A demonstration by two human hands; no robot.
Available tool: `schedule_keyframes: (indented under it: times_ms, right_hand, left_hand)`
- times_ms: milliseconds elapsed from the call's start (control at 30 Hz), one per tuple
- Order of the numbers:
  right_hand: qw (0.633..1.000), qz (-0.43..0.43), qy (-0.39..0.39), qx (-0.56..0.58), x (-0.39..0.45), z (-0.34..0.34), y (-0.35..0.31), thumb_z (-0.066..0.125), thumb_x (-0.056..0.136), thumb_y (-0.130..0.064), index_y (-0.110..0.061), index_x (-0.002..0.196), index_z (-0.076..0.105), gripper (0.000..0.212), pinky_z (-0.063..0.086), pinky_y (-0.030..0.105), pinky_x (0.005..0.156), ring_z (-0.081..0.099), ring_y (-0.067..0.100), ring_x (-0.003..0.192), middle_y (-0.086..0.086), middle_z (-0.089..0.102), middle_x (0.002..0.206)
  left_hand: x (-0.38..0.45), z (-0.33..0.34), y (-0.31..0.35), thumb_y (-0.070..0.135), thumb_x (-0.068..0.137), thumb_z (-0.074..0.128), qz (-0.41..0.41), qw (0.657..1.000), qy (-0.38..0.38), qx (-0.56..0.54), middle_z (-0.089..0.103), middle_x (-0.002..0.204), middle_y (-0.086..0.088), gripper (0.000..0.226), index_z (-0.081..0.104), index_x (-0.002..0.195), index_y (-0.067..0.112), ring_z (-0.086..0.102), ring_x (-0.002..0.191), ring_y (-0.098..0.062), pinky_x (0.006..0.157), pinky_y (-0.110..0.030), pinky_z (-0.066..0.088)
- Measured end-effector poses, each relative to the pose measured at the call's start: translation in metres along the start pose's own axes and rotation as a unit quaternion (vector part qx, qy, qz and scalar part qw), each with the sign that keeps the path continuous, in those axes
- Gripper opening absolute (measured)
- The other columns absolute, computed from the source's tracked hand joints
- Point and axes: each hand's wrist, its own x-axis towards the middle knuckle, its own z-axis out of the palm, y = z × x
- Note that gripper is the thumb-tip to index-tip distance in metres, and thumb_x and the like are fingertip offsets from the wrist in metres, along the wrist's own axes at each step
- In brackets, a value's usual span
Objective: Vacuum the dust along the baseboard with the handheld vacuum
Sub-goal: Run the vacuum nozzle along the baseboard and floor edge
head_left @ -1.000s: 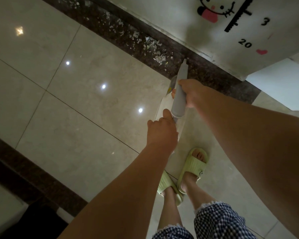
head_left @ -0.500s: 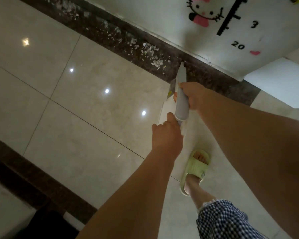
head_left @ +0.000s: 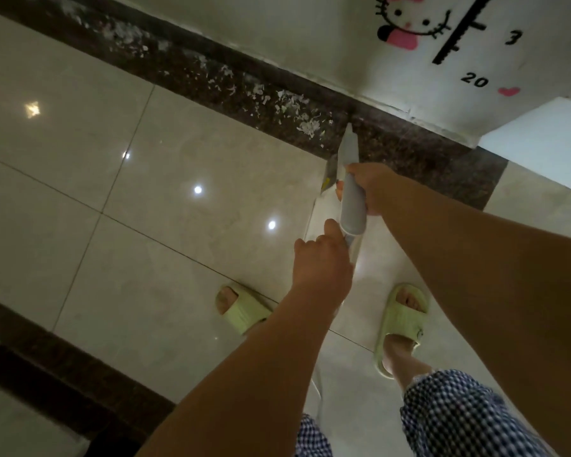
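1. Along the dark floor border [head_left: 211, 70], far left to centre: white dust flakes [head_left: 287, 107] lie scattered, the nearest clump just left of the nozzle tip.
2. Left hand [head_left: 322, 258]: fingers curled, thumb touching the rear end of the handheld vacuum [head_left: 351, 189]. Cannot tell whether it grasps anything.
3. Vacuum is tilted forward, its narrow nozzle pointing at the border strip just below the wall [head_left: 310, 37].
4. Right hand [head_left: 371, 186]: wrapped round the vacuum body mid-length, firm hold.
5. Green slippers [head_left: 401, 321] on pale tile, feet apart.
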Motion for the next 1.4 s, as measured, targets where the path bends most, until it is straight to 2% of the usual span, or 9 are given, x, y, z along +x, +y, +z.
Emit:
schedule_keyframes:
  times_ms: [100,200,433,600,867,1067,1200,1300,1400]
  right_hand:
    - [1.0,0.011,0.003,0.007,-0.019,0.017,-0.005,0.054,0.095,-0.032,-0.007,0.133,0.046,0.047,0.044,0.038,0.102,0.055,0.023,0.11,0.007,0.055,0.124]
    - [0.998,0.007,0.002,0.062,-0.035,0.037,0.0,0.053,0.097,-0.024,-0.005,0.119,0.051,0.029,0.051,0.033,0.088,0.059,0.018,0.085,0.009,0.059,0.101]
    - [0.986,0.048,0.008,0.162,-0.055,0.093,0.017,0.053,0.097,-0.017,-0.007,0.109,0.052,0.016,0.055,0.034,0.08,0.057,0.017,0.065,0.011,0.059,0.081]
    - [0.98,0.067,0.006,0.188,-0.067,0.135,0.017,0.054,0.097,-0.019,-0.007,0.112,0.053,0.019,0.055,0.032,0.07,0.058,0.017,0.065,0.01,0.06,0.082]
    - [0.972,0.074,0.029,0.223,-0.062,0.164,0.008,0.054,0.097,-0.023,-0.007,0.104,0.053,0.017,0.053,0.032,0.08,0.056,0.018,0.066,0.01,0.058,0.08]
    - [0.972,0.052,0.04,0.226,-0.047,0.156,-0.002,0.055,0.096,-0.023,-0.007,0.105,0.054,0.019,0.054,0.031,0.067,0.057,0.017,0.064,0.009,0.059,0.077]
    - [0.976,0.047,0.057,0.203,-0.038,0.151,-0.008,0.061,0.092,-0.028,-0.008,0.118,0.056,0.034,0.054,0.04,0.087,0.06,0.023,0.081,0.011,0.063,0.099]
    - [0.971,0.05,0.05,0.227,-0.04,0.148,-0.016,0.056,0.096,-0.021,-0.009,0.097,0.054,0.013,0.055,0.03,0.064,0.055,0.018,0.063,0.008,0.059,0.081]
    - [0.97,0.065,0.046,0.228,-0.037,0.145,-0.023,0.056,0.096,-0.023,-0.01,0.086,0.051,0.018,0.053,0.03,0.068,0.054,0.016,0.061,0.006,0.057,0.076]
  left_hand:
    - [0.002,-0.008,-0.019,0.028,0.089,0.06,0.006,1.0,-0.004,0.0,0.055,0.076,0.004,0.04,0.032,0.113,0.014,0.051,0.064,-0.017,0.075,-0.033,0.036]
    - [-0.006,-0.016,-0.042,0.032,0.09,0.06,0.031,0.999,-0.033,0.01,0.045,0.072,0.006,0.044,0.031,0.117,0.012,0.057,0.069,-0.017,0.076,-0.034,0.035]
    - [-0.024,-0.033,-0.11,0.04,0.092,0.056,0.071,0.992,-0.062,0.088,0.06,0.089,0.002,0.059,0.027,0.13,0.006,0.063,0.081,-0.018,0.086,-0.037,0.039]
    - [-0.029,-0.049,-0.157,0.042,0.091,0.059,0.081,0.991,-0.062,0.088,0.057,0.084,0.002,0.059,0.031,0.129,0.007,0.059,0.075,-0.017,0.078,-0.035,0.037]
    - [-0.013,-0.056,-0.195,0.042,0.09,0.06,0.116,0.987,-0.044,0.1,0.061,0.09,0.001,0.059,0.031,0.129,0.008,0.062,0.081,-0.019,0.081,-0.035,0.037]
    - [0.006,-0.052,-0.189,0.04,0.088,0.063,0.128,0.989,-0.035,0.065,0.065,0.092,0.002,0.056,0.034,0.124,0.01,0.065,0.082,-0.019,0.082,-0.035,0.037]
    - [0.016,-0.048,-0.184,0.04,0.085,0.066,0.125,0.991,-0.034,0.043,0.067,0.092,0.003,0.054,0.035,0.119,0.012,0.066,0.082,-0.019,0.082,-0.036,0.038]
    - [0.02,-0.048,-0.182,0.041,0.087,0.064,0.128,0.99,-0.026,0.048,0.067,0.094,0.002,0.054,0.033,0.12,0.012,0.066,0.083,-0.018,0.083,-0.035,0.039]
    - [0.027,-0.051,-0.179,0.041,0.087,0.064,0.128,0.99,-0.02,0.048,0.067,0.095,0.003,0.055,0.032,0.121,0.012,0.065,0.085,-0.017,0.085,-0.034,0.04]
